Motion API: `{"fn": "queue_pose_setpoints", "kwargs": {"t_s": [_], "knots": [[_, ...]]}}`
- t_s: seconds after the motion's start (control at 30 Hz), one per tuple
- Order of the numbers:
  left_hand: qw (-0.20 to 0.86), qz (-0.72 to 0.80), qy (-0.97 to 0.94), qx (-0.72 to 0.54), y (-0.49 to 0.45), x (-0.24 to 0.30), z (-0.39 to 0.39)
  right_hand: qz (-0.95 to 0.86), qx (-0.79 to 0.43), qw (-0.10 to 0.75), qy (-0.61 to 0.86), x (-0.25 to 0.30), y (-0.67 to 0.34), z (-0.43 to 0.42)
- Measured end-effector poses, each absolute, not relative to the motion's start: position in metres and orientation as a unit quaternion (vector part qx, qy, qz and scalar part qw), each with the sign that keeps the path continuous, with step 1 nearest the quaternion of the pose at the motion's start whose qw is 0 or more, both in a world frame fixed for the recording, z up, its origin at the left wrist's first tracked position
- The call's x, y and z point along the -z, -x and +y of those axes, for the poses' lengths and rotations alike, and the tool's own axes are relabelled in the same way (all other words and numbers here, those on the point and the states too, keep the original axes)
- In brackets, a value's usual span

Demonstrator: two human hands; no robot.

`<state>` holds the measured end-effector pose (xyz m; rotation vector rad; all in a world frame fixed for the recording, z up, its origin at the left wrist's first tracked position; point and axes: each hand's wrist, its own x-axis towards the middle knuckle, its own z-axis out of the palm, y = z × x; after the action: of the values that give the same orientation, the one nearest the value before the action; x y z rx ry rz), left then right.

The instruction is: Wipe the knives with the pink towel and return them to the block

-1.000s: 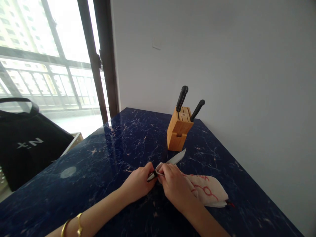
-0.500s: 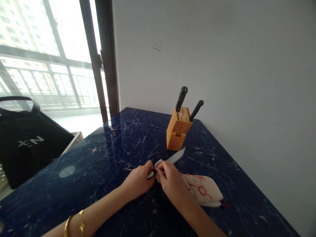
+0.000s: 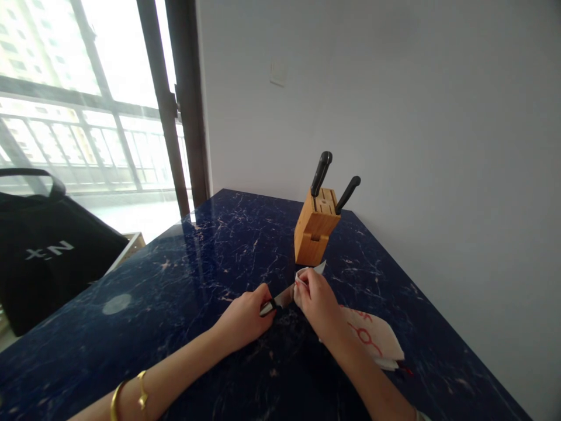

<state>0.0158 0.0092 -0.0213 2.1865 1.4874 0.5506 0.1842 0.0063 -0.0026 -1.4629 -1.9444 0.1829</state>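
Observation:
My left hand (image 3: 249, 316) is closed round the dark handle of a kitchen knife (image 3: 284, 296), whose blade points away to the upper right. Partway along that blade, my right hand (image 3: 316, 297) pinches a fold of white cloth (image 3: 300, 290) around the metal. The blade's tip sticks out past my right fingers, just in front of the knife block. Under and beyond my right wrist, a cream cloth with red markings (image 3: 372, 336) trails on the table; my hand hides whether it joins the pinched fold.
A wooden knife block (image 3: 312, 237) holding two black-handled knives stands near the far end of the blue marbled table (image 3: 210, 251). At left, a black bag (image 3: 52, 251) sits beside the table, near a window. A pale wall borders the right side.
My right hand has slid the cloth along the blade, away from the handle and toward the tip. More blade shows near the handle. My left hand has stayed almost still.

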Motion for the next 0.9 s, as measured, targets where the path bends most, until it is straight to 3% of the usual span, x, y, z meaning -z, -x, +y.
{"fn": "queue_pose_setpoints", "kwargs": {"t_s": [0.2, 0.5, 0.9], "knots": [[0.218, 0.529, -0.792, -0.213, -0.015, 0.021, 0.008, -0.817, -0.057, 0.276, 0.504, 0.002, -0.175, -0.008], [0.238, 0.521, -0.795, -0.202, -0.012, 0.023, 0.009, -0.688, -0.004, 0.382, 0.616, -0.001, -0.236, 0.035], [0.239, 0.525, -0.791, -0.204, -0.013, 0.021, 0.008, -0.677, 0.01, 0.388, 0.625, 0.004, -0.24, 0.036]]}}
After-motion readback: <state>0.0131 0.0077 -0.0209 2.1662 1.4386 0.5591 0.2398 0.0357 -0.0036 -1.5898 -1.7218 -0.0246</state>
